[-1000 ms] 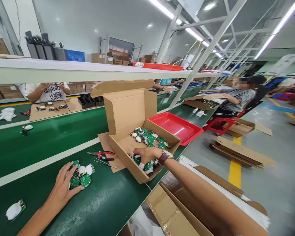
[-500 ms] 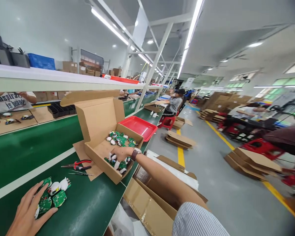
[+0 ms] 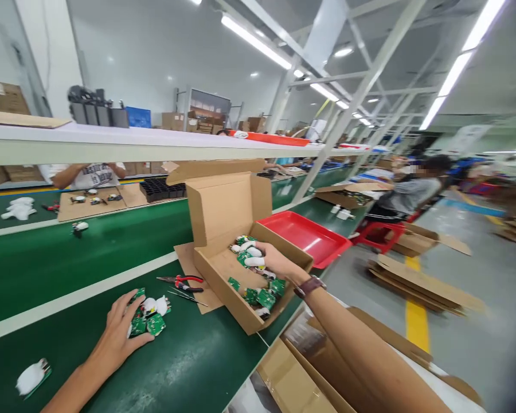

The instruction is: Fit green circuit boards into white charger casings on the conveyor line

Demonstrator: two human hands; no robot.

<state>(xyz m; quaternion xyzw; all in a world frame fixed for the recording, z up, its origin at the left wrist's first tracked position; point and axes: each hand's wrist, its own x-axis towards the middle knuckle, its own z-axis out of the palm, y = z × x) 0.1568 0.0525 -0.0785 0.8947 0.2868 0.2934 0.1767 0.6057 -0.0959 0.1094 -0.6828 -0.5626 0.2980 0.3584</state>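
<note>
My left hand (image 3: 121, 326) rests on the green bench with fingers spread along the left side of a small cluster of green circuit boards (image 3: 156, 324). Some boards carry white parts. Inside an open cardboard box (image 3: 223, 287), my right hand (image 3: 272, 259) has its white-covered fingertips closed on a circuit board (image 3: 244, 259) among others near the back. More circuit boards (image 3: 266, 299) lie in the box's front part. A single circuit board with a white part (image 3: 32, 378) sits at the bench's lower left.
Red-handled pliers (image 3: 183, 281) and tweezers (image 3: 187, 296) lie left of the box. Behind it is a red tray (image 3: 307, 235). A shelf (image 3: 155, 140) crosses above the bench. Open cartons (image 3: 301, 378) stand beside the bench at right. Co-workers sit across and further along.
The view has swung left. My right hand has moved from the boards at the box's front to those further back. My left hand stays by the cluster.
</note>
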